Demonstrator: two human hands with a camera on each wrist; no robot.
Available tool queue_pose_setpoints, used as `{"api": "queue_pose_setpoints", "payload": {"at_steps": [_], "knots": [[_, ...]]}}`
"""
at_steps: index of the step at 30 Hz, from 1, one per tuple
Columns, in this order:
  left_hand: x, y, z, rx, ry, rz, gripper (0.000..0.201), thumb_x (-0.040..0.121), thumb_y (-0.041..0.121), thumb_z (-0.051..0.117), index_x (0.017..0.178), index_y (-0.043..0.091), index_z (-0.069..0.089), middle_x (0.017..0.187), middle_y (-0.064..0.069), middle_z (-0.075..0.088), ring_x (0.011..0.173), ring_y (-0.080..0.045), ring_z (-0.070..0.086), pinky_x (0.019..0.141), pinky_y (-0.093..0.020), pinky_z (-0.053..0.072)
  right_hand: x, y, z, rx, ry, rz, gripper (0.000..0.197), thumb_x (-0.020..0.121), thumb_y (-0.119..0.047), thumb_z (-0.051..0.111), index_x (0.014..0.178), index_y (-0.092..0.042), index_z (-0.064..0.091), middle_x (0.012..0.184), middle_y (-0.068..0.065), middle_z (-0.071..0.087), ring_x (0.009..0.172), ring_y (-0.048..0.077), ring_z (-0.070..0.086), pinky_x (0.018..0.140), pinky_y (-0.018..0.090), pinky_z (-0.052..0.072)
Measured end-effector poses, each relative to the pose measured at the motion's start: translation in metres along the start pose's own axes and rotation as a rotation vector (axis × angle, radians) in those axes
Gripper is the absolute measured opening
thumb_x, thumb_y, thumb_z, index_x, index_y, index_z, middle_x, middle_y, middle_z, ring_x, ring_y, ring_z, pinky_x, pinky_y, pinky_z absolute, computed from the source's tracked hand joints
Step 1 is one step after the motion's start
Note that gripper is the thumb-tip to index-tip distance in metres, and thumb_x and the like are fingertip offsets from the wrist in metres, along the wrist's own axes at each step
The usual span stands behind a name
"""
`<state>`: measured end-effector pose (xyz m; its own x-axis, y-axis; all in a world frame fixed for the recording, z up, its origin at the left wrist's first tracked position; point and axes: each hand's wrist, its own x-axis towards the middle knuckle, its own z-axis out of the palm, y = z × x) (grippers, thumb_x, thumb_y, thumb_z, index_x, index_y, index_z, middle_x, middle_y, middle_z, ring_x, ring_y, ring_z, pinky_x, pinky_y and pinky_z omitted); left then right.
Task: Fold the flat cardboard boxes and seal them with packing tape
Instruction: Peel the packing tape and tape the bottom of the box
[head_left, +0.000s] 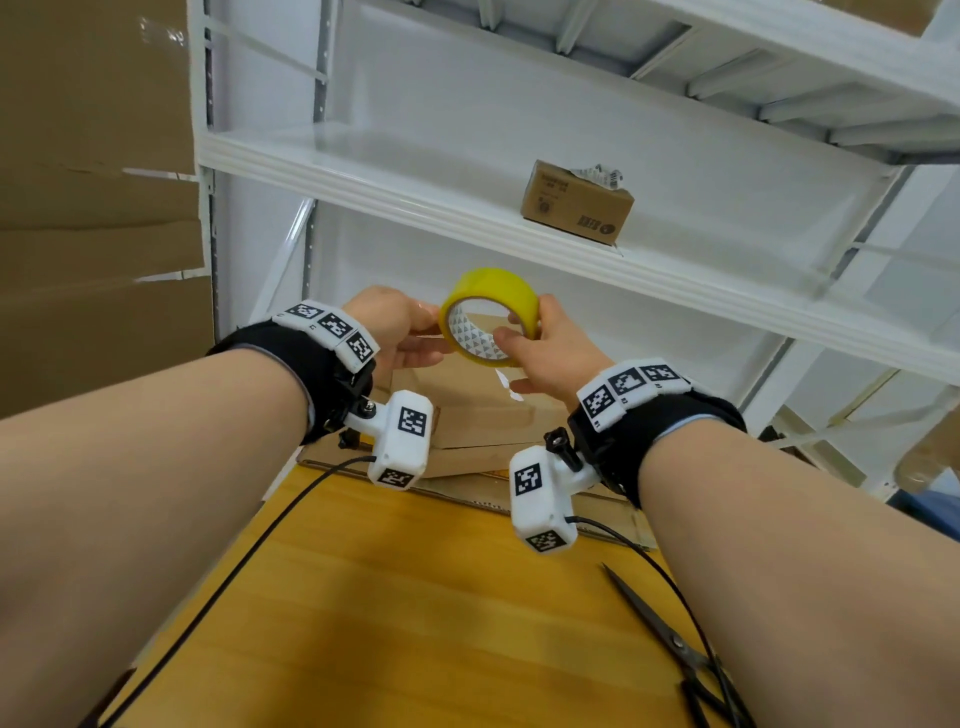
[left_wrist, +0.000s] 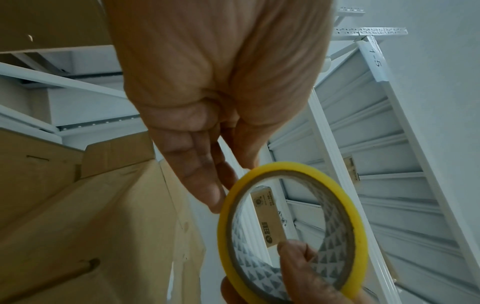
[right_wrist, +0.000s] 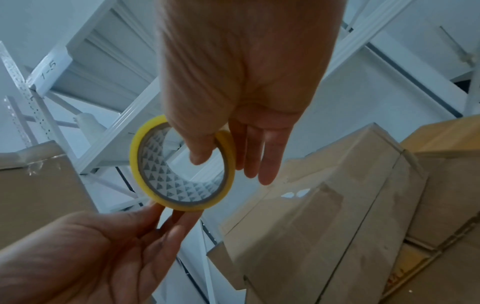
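— Two hands on one item: the roll of yellow packing tape (head_left: 488, 312) is held up in the air above the far edge of the wooden table (head_left: 395, 597), in front of the white shelving (head_left: 467, 208). Confirm the right side?

— Right hand (head_left: 545, 358): thumb hooked through the core and pressing the patterned inner face, index finger over the outer yellow band. The grip pinches the roll's wall. Remaining fingers (right_wrist: 267, 164) hang straight beside the roll, holding nothing.

— Left hand (head_left: 400, 327)?

— Its fingertips (right_wrist: 166, 216) meet the roll's outer rim on the opposite side. The wrist views suggest a light pinch at the edge; whether a loose tape end is between the fingers cannot be told.

— Location of the boxes?

— One folded cardboard box (head_left: 467, 395) stands on the table beyond and below the hands, with a glossy strip of tape along its top seam. It rests on flat cardboard sheets (head_left: 467, 467).

— Other items?

— Black scissors (head_left: 670, 634) lie on the table near the right forearm. One small printed carton (head_left: 576, 202) sits on the shelf above. Large cardboard panels (head_left: 93, 208) stand to the left.
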<state>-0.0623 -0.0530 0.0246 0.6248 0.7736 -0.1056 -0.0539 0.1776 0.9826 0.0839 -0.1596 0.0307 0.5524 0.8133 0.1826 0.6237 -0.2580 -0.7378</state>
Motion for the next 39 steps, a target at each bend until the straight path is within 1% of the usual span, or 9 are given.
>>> {"api": "queue_pose_setpoints", "payload": {"at_steps": [2,11,15,18,22,26,30,33,39], "knots": [[-0.002,-0.001,0.000,0.014,0.009,-0.014,0.018,0.099,0.008,0.048,0.105,0.002,0.064,0.112,-0.014,0.070,0.099,-0.025,0.069,0.081,-0.033,0.055,0.001,0.000,0.004,-0.080,0.022,-0.012,0.035,0.094,-0.033,0.060,0.121,-0.018,0.044,0.116,0.009,0.059,0.090,0.029,0.069,0.073,0.049,0.062],[-0.001,-0.001,0.009,0.079,0.120,-0.051,0.018,0.098,0.007,0.049,0.081,0.011,0.054,0.111,-0.007,0.066,0.107,-0.019,0.064,0.098,-0.039,0.049,0.006,0.017,0.000,-0.207,0.164,0.012,0.028,0.093,-0.010,0.051,0.119,-0.011,0.042,0.100,0.015,0.059,0.087,0.037,0.065,0.076,0.054,0.058],[0.007,-0.008,0.015,0.136,0.066,-0.034,0.015,0.095,0.011,0.056,0.081,0.015,0.061,0.112,-0.003,0.070,0.108,-0.016,0.065,0.102,-0.045,0.043,0.010,0.025,-0.004,-0.175,0.278,0.025,0.028,0.091,-0.008,0.048,0.118,-0.016,0.044,0.098,0.014,0.062,0.082,0.039,0.067,0.074,0.054,0.058],[0.014,-0.018,0.011,0.229,0.058,-0.007,0.003,0.090,0.021,0.065,0.087,0.020,0.065,0.117,-0.003,0.068,0.112,-0.017,0.062,0.101,-0.043,0.044,0.012,0.033,-0.006,-0.126,0.290,0.050,0.026,0.094,-0.012,0.049,0.118,-0.020,0.045,0.097,0.010,0.062,0.083,0.038,0.067,0.075,0.053,0.058],[0.029,-0.028,0.009,0.423,0.043,0.050,0.040,0.080,0.039,0.073,0.110,0.013,0.067,0.123,-0.014,0.064,0.116,-0.033,0.058,0.101,-0.050,0.045,0.014,0.051,-0.004,-0.043,0.291,0.116,0.029,0.097,-0.037,0.054,0.121,-0.022,0.051,0.105,0.008,0.067,0.088,0.034,0.069,0.082,0.051,0.058],[0.029,-0.024,0.027,0.478,0.003,0.105,0.027,0.084,0.032,0.070,0.105,0.015,0.069,0.115,-0.005,0.066,0.110,-0.023,0.060,0.100,-0.036,0.045,0.021,0.066,-0.010,0.005,0.346,0.184,0.034,0.095,-0.048,0.052,0.101,-0.016,0.059,0.097,0.010,0.069,0.090,0.034,0.069,0.085,0.049,0.056],[0.033,-0.018,0.056,0.491,-0.019,0.133,0.028,0.086,0.029,0.070,0.109,0.013,0.068,0.116,-0.004,0.065,0.113,-0.019,0.055,0.099,-0.030,0.039,0.026,0.085,-0.027,0.046,0.418,0.200,0.027,0.098,-0.040,0.050,0.104,-0.016,0.061,0.090,0.006,0.064,0.087,0.033,0.065,0.081,0.042,0.054],[0.039,-0.018,0.079,0.492,-0.055,0.146,0.029,0.085,0.030,0.070,0.106,0.010,0.068,0.116,-0.001,0.065,0.112,-0.015,0.052,0.091,-0.027,0.032,0.024,0.102,-0.043,0.013,0.435,0.228,0.032,0.103,-0.037,0.045,0.113,-0.012,0.062,0.096,0.006,0.057,0.091,0.028,0.056,0.078,0.031,0.038],[0.058,-0.029,0.115,0.461,-0.086,0.131,0.011,0.083,0.023,0.073,0.078,0.017,0.065,0.110,-0.003,0.068,0.110,-0.016,0.056,0.090,-0.029,0.038,0.024,0.134,-0.062,0.036,0.395,0.303,0.041,0.105,-0.040,0.039,0.127,-0.011,0.055,0.125,0.016,0.060,0.115,0.034,0.056,0.085,0.030,0.036]]}}
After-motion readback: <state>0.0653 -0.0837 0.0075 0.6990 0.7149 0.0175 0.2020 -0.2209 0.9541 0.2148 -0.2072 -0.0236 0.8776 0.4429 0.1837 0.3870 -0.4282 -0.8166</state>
